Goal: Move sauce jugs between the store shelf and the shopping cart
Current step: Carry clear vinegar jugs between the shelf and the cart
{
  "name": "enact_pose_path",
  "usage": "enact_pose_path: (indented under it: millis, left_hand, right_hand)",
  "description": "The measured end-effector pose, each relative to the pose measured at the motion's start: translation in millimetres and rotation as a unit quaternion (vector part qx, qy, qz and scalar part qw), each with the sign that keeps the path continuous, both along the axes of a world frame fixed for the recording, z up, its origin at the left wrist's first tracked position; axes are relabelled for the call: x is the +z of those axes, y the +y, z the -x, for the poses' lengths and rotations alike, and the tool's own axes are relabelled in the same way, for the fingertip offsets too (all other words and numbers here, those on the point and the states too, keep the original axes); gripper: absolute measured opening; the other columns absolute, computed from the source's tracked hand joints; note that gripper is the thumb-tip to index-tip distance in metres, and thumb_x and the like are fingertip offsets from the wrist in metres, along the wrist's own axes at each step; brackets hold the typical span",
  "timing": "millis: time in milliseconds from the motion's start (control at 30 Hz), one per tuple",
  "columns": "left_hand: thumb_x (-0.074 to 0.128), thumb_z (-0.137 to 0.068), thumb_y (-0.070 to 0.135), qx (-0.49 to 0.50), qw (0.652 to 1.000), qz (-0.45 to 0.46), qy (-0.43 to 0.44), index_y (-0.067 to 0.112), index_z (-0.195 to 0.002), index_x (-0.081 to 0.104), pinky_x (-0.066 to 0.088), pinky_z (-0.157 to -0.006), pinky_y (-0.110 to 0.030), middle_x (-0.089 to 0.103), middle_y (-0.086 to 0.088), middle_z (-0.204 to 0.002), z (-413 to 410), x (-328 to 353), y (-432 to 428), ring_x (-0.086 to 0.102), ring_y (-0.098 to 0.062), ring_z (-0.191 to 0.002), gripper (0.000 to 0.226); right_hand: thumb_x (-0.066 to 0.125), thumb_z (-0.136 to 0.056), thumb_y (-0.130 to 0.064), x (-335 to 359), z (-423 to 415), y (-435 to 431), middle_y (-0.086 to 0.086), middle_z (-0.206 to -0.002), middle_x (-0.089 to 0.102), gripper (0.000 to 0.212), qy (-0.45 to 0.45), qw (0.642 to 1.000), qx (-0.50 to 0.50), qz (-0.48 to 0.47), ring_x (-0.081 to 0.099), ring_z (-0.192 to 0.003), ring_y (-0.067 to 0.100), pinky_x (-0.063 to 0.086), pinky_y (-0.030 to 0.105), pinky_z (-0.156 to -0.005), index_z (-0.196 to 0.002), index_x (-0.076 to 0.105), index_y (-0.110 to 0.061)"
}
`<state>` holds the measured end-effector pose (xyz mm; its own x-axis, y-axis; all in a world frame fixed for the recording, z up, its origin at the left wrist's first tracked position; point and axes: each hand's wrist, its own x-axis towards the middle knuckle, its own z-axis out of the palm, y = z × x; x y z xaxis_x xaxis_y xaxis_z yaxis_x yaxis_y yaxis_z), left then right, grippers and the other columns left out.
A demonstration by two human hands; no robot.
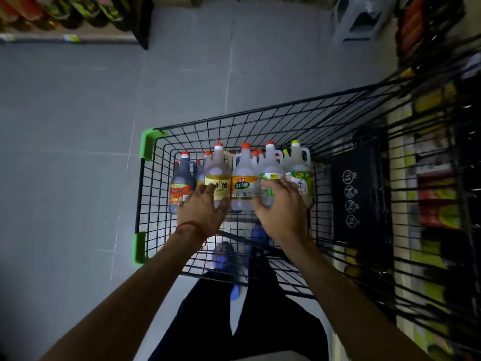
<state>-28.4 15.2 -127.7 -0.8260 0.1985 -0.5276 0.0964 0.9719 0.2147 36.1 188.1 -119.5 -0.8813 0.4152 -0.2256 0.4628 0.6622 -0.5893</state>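
Several sauce jugs stand upright in a row in the black wire shopping cart (263, 109). From the left they are a dark jug (179, 182), an amber jug with a yellow label (218, 166), a clear jug with a round green label (243, 175), a clear green-labelled jug (270, 165) and a yellow-capped jug (299, 165). More red caps show behind them. My left hand (204, 209) rests with spread fingers against the lower front of the amber jug. My right hand (282, 207) wraps thumb and fingers round the clear green-labelled jug.
A store shelf (437, 204) full of goods runs along the right, close behind the cart. Another shelf (57, 19) sits at the top left across the grey tiled aisle. A grey plastic stool (361, 19) stands at the top. The cart's black child-seat flap (351, 194) is on the right.
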Motion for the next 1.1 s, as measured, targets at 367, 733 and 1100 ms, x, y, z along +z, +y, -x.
enact_pose_path:
  millis: [367,733,1100]
  left_hand:
    - [0.07,-0.082,0.06,0.155,0.982,-0.096,-0.045,0.013,-0.137,0.042,0.048,-0.101,-0.048,0.044,-0.013,-0.135,40.9,-113.3,-0.7,0.049,-0.032,-0.122,0.078]
    - [0.086,-0.062,0.065,0.187,0.974,-0.098,-0.078,0.005,-0.137,0.038,0.046,-0.096,-0.037,0.047,-0.016,-0.133,69.5,-170.7,-12.1,0.05,-0.03,-0.12,0.108]
    - [0.09,-0.064,0.052,0.243,0.961,-0.129,-0.012,0.0,-0.128,0.043,0.049,-0.09,-0.042,0.053,-0.018,-0.124,73.5,-164.9,-43.7,0.054,-0.036,-0.113,0.095]
  right_hand:
    - [0.073,-0.087,-0.033,-92.6,32.1,-18.5,0.01,-0.117,0.068,0.038,-0.045,0.998,0.002,0.041,0.058,-0.114,0.033,0.054,0.044,-0.09,-0.119,0.071,-0.013]
    - [0.067,-0.087,-0.038,-136.7,32.3,-48.9,0.006,-0.129,0.055,0.056,-0.059,0.993,-0.07,0.068,0.054,-0.111,0.021,0.045,0.029,-0.08,-0.137,0.054,-0.014]
    - [0.085,-0.08,-0.039,-173.4,50.8,-82.8,0.028,-0.146,0.04,0.098,-0.131,0.97,-0.195,0.058,0.037,-0.137,0.045,0.037,0.059,-0.112,-0.153,0.032,0.0]
